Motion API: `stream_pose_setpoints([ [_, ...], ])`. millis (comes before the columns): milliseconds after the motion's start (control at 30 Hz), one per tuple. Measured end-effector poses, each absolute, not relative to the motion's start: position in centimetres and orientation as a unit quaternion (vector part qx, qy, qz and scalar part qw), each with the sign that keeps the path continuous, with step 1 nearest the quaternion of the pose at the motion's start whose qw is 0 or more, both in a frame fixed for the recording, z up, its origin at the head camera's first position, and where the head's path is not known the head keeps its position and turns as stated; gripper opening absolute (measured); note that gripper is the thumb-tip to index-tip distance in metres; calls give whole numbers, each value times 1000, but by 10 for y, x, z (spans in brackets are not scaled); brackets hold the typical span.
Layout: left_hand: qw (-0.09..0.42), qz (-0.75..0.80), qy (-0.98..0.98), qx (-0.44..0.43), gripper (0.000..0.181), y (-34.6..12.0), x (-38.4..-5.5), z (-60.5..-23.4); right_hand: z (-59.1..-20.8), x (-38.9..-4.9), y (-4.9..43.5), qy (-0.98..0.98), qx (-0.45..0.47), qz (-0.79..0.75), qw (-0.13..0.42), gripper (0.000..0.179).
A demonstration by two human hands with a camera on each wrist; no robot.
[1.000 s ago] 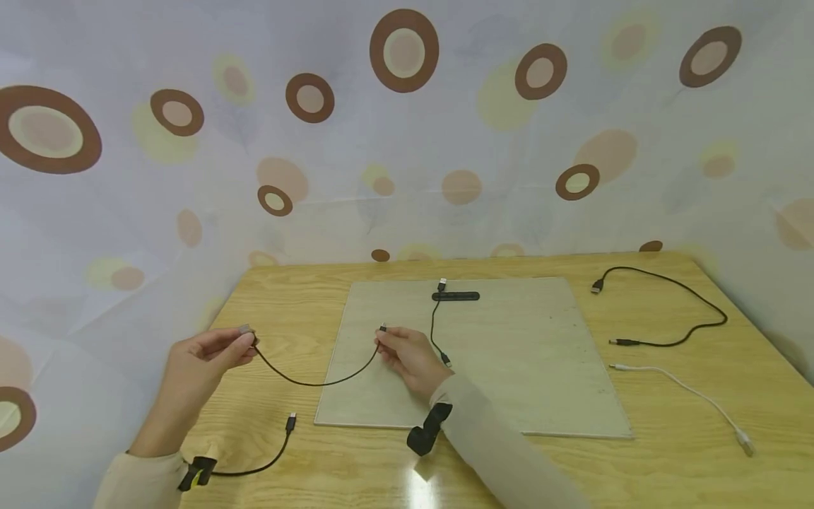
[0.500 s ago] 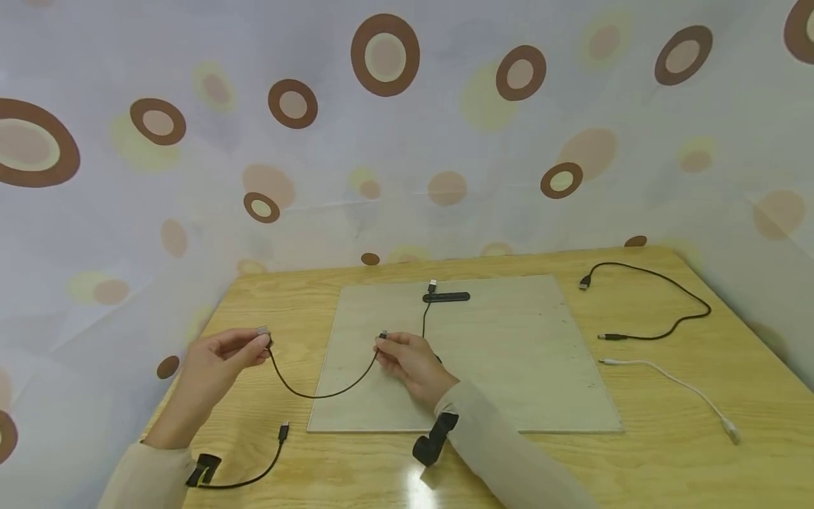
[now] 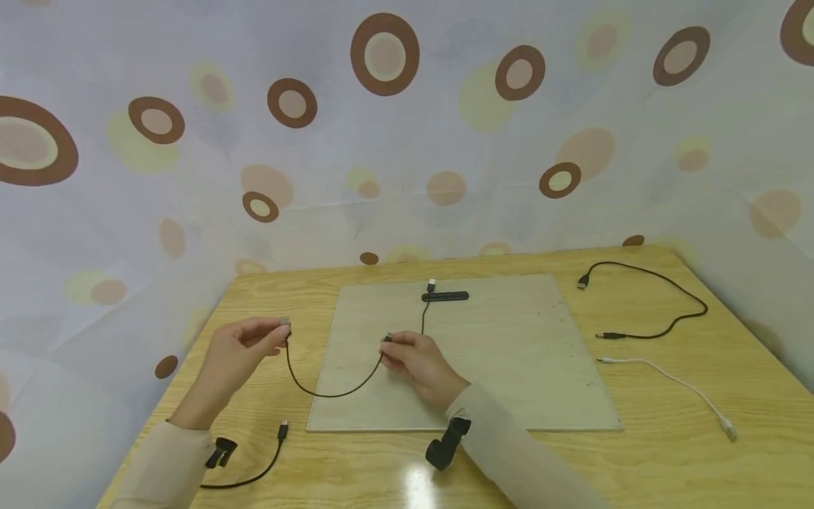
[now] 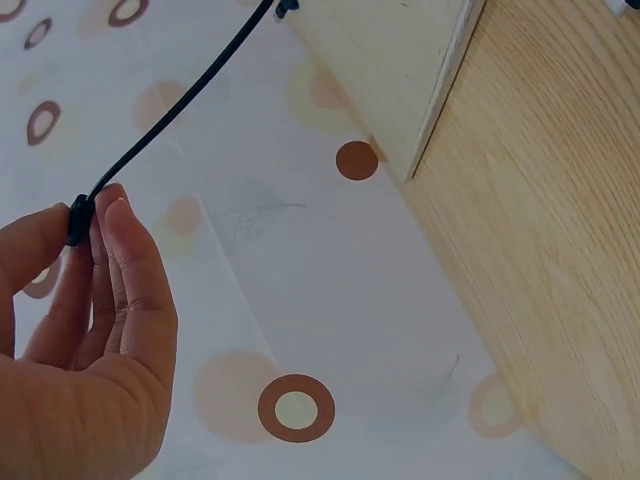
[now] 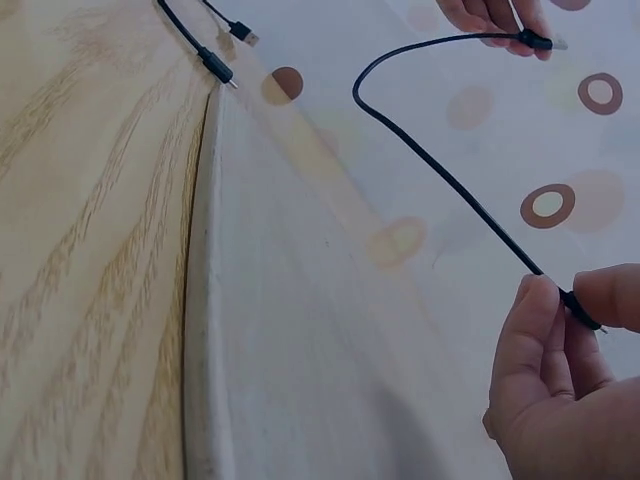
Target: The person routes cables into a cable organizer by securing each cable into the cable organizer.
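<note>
My left hand [image 3: 244,357] pinches one plug of a short black USB cable [image 3: 331,396] between thumb and fingertips, its silver metal end pointing up. My right hand [image 3: 422,364] pinches the plug at the other end, over the pale board [image 3: 509,367]. Between the hands the cord hangs in a slack U. In the left wrist view the left fingers hold the black plug housing [image 4: 80,220]. From the right wrist, both plugs show, the near one [image 5: 580,310] in the right fingertips. Another short black cable [image 3: 425,314] lies on the board, its lower part hidden behind the right hand.
A black slotted strip [image 3: 446,296] lies at the board's back, crossed by the short cable. On the table's right are a longer black cable [image 3: 689,317] and a white cable [image 3: 680,385]. Another black cable [image 3: 270,466] lies front left. A patterned sheet [image 3: 407,141] hangs behind.
My left hand has moved right, closer to the right hand, so the cord between them sags in a narrower, deeper curve. The right hand has shifted slightly; the head view has turned a little.
</note>
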State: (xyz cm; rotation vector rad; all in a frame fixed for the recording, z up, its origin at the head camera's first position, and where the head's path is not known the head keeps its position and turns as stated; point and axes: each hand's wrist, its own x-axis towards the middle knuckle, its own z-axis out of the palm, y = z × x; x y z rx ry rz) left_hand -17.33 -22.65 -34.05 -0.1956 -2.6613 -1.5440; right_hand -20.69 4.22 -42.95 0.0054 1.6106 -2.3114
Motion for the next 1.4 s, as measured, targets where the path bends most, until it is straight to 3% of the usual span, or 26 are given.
stream_pose_setpoints([
  [367,13,-514,-854,-77,43,-208,-194,-344,-428,-196,68,578,-19,-800,158,29],
  [867,-15,-497,-861,-109,31,-168,-234,-351,-430,-188,93,596,-2,-791,140,28],
  [1167,-4,-503,-856,-121,30,-153,-255,-348,-430,-191,115,573,21,-810,123,28],
  [1400,-26,-534,-839,-98,28,-138,-269,-349,-433,-183,130,556,47,-817,145,37],
])
